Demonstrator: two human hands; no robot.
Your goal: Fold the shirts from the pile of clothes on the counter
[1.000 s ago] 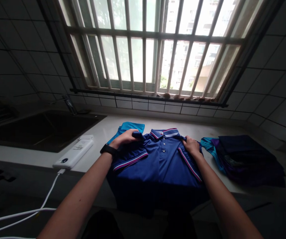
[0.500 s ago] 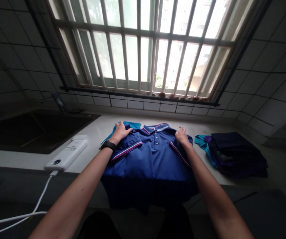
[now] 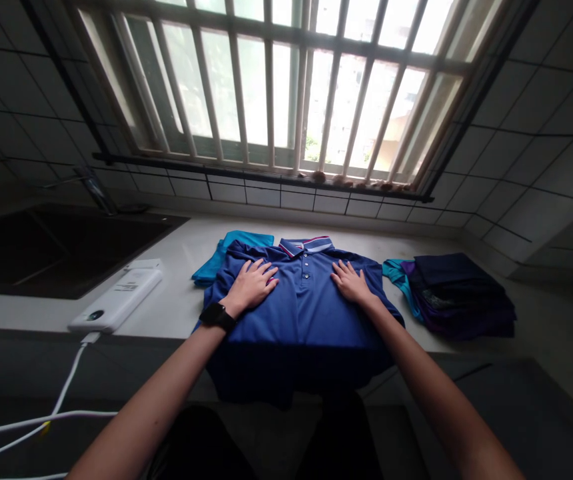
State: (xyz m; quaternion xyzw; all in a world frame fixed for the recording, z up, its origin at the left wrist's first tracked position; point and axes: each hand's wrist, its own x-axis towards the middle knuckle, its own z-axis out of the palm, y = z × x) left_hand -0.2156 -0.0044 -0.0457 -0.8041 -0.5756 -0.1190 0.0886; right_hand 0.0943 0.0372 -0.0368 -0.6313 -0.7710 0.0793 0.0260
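The shirt (image 3: 311,317) lies on the worktop (image 3: 179,270), collar toward the window (image 3: 286,100), its lower part hanging over the front edge. The left hand (image 3: 253,287) rests on its left half, the right hand (image 3: 350,283) on its right. A cloth (image 3: 234,241) lies at the shirt's far left corner; a stack of clothes (image 3: 459,293) stands just right. Left of the shirt is a power bank (image 3: 121,299), its cable (image 3: 69,379) running down in front; beyond, farther left, is the sink (image 3: 66,250), with the tap (image 3: 95,190) behind.
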